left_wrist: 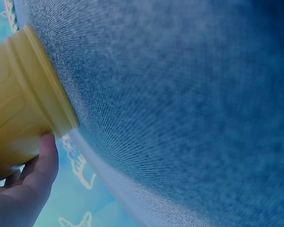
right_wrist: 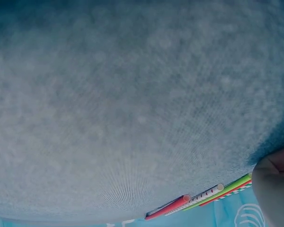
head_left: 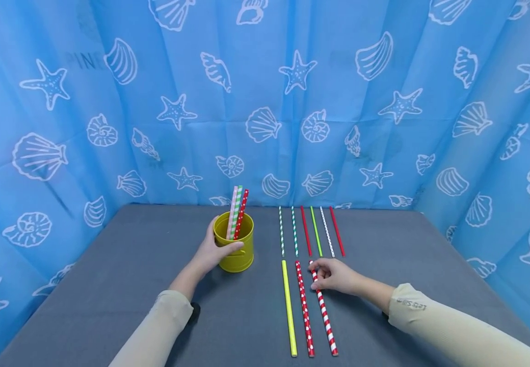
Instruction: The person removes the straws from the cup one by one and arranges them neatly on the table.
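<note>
My left hand (head_left: 212, 254) grips a yellow metal bucket (head_left: 237, 263), thumb over the near side of its rim. Three paper straws stand in the bucket: pink, green-striped (head_left: 236, 211), and red with white dots (head_left: 243, 211). In the left wrist view the fingers press the bucket's side (left_wrist: 19, 104). On the right, my right hand (head_left: 338, 277) pinches the upper part of a red-and-white striped straw (head_left: 325, 318), which lies along the cloth. Beside it lie a red straw with white hearts (head_left: 305, 311) and a yellow straw (head_left: 289, 308).
Behind the right hand lies a row of several straws, among them a green-striped one (head_left: 281, 232), a plain green one (head_left: 316, 232) and a red one (head_left: 337, 232). A grey cloth (head_left: 123, 285) covers the table. A blue shell-print curtain (head_left: 265, 102) hangs around its back and sides.
</note>
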`<move>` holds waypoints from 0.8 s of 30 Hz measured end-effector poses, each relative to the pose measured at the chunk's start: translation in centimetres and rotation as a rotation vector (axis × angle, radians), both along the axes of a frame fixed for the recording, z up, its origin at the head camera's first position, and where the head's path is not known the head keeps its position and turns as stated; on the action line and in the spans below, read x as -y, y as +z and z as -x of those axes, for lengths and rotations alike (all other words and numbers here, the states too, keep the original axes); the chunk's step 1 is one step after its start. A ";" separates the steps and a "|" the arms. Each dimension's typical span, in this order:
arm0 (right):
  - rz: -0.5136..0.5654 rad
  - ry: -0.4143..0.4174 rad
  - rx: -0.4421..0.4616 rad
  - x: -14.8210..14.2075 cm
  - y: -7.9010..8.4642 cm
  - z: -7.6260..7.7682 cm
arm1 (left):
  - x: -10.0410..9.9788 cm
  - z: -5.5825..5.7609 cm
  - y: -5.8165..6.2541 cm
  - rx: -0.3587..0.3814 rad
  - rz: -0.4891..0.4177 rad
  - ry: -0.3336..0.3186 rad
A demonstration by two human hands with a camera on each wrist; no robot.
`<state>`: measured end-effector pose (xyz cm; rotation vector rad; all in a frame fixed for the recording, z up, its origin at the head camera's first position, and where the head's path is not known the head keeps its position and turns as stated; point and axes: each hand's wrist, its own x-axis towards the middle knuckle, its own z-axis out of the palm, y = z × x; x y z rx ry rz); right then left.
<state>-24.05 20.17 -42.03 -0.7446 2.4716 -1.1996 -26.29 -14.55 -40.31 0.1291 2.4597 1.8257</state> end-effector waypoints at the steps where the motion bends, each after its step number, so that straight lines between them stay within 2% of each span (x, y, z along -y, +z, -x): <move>1: 0.003 -0.001 -0.001 0.0 0.0 0.0 | 0.0 0.0 0.0 0.000 -0.001 0.001; 14: 0.053 0.004 0.023 0.0 -0.1 0.0 | -0.1 0.0 0.0 -0.008 -0.005 0.003; 24: 0.100 -0.014 0.092 -0.9 -0.3 0.4 | -0.1 0.0 -0.2 -0.004 0.002 0.004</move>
